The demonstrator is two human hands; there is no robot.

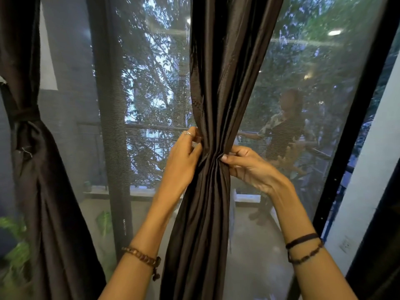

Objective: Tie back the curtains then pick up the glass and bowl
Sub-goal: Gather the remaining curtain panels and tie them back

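A dark brown curtain [218, 87] hangs in the middle of the window, gathered into a narrow waist at hand height. My left hand [184, 154] grips the gathered fabric from the left, fingers curled round it. From the right, my right hand [246, 163] pinches the same bunch, thumb pressed into the folds. A second dark curtain [41, 169] hangs at the far left, bound by a dark tie [23, 114]. No glass or bowl is in view.
Behind the curtains is a mesh screen [151, 83] over a window, with trees and a balcony floor outside. A dark frame post [355, 126] slants down on the right beside a white wall [372, 169]. Green leaves [15, 252] show at lower left.
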